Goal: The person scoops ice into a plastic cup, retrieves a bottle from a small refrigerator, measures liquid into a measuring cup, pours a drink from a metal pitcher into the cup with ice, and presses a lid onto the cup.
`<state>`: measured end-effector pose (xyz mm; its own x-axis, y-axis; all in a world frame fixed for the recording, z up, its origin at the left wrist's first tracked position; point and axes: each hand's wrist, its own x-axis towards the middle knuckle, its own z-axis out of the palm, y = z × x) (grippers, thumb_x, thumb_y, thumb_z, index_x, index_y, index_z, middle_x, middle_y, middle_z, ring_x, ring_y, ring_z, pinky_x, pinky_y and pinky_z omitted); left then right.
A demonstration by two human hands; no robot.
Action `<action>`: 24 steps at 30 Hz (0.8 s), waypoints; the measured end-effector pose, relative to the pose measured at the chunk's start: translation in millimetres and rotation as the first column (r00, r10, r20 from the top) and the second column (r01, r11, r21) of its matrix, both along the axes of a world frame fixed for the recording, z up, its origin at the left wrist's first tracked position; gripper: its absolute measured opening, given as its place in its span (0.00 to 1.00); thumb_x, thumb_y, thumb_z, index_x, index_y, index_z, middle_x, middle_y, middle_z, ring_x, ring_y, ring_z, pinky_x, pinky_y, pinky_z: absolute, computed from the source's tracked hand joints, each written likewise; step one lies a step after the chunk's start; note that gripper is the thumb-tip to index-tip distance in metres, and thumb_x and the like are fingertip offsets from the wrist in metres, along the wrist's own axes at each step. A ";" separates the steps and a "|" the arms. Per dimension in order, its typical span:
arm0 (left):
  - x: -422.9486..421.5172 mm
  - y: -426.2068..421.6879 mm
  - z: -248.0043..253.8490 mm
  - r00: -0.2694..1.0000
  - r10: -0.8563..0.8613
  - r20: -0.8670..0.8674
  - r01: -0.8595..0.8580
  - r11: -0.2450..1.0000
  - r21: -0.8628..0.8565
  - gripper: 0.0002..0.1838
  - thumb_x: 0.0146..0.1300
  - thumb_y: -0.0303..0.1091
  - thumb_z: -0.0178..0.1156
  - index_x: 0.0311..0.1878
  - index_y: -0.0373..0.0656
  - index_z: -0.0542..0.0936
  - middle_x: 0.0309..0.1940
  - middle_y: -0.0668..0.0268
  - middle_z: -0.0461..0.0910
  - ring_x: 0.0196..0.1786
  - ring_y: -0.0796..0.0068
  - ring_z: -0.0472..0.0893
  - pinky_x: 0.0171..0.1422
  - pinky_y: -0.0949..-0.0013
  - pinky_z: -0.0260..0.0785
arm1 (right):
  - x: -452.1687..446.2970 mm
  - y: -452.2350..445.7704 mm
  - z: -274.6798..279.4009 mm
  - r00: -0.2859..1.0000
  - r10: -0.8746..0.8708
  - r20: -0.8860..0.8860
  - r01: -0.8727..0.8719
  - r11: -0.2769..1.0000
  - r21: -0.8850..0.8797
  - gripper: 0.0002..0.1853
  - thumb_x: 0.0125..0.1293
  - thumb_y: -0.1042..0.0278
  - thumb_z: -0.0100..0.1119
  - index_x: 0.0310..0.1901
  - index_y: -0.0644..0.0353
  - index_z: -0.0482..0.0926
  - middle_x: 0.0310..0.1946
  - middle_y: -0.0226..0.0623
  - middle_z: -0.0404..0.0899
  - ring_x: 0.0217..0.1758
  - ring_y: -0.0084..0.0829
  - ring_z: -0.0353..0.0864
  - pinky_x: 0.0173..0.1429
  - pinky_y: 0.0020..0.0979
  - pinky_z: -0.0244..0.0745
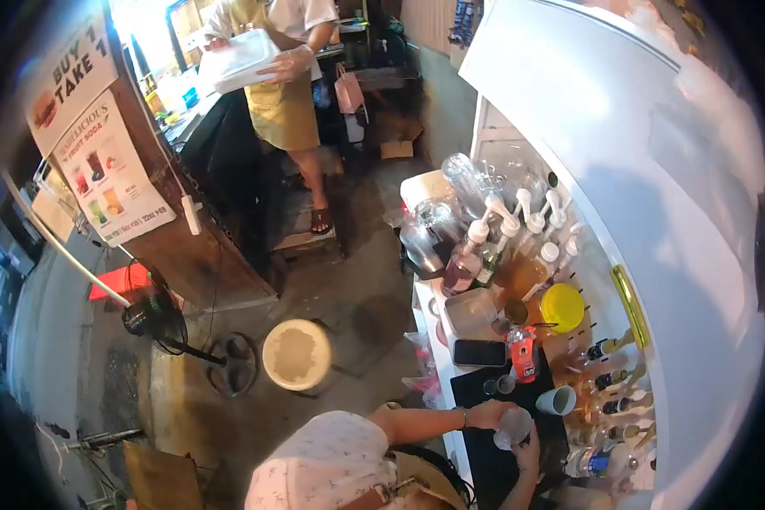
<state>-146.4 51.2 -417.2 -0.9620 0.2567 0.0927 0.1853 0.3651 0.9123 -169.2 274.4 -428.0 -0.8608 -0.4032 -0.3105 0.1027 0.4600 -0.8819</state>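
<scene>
A clear plastic cup is between my two hands over the black mat. My left hand closes on the cup's near side. My right hand wraps its lower side, with its fingers partly hidden. Just beyond the cup stands a pale blue-green cup. Two small clear measuring cups sit beside it on the mat. Above them lie a dark phone and a red packet.
Pump bottles, a clear container and a yellow lid crowd the counter. Several bottles line its far edge. A round stool and a fan stand on the floor. Another person holds a white container.
</scene>
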 end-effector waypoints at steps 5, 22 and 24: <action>1.4 -1.2 15.5 0.995 0.009 0.104 -0.006 0.999 -0.032 0.35 0.39 0.33 0.64 0.56 0.42 0.68 0.41 0.52 0.78 0.47 0.51 0.76 0.51 0.58 0.69 | 1.8 2.9 1.3 1.000 0.028 -0.008 -0.027 0.999 0.025 0.43 0.44 0.85 0.60 0.65 0.58 0.53 0.61 0.47 0.60 0.62 0.40 0.64 0.61 0.38 0.64; -2.9 8.4 -25.9 0.817 -0.234 0.527 -0.088 0.852 0.515 0.41 0.42 0.20 0.60 0.63 0.56 0.61 0.51 0.65 0.69 0.39 0.74 0.75 0.29 0.72 0.76 | 12.2 -0.2 16.3 0.961 -0.123 0.247 0.171 0.968 -0.185 0.44 0.47 0.88 0.48 0.67 0.44 0.52 0.65 0.36 0.54 0.40 0.25 0.77 0.40 0.25 0.76; -2.6 7.3 -24.7 0.831 -0.232 0.505 -0.072 0.856 0.512 0.41 0.42 0.19 0.60 0.63 0.55 0.62 0.49 0.65 0.70 0.36 0.76 0.75 0.29 0.74 0.75 | 12.4 0.3 18.3 0.972 -0.113 0.204 0.148 0.976 -0.161 0.44 0.47 0.89 0.48 0.67 0.44 0.52 0.65 0.36 0.54 0.39 0.25 0.77 0.40 0.25 0.76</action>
<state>-149.0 58.5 -441.9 -0.8693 0.4004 -0.2899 -0.3750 -0.1521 0.9145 -156.8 274.7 -409.7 -0.8405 -0.3539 -0.4104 0.3271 0.2724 -0.9049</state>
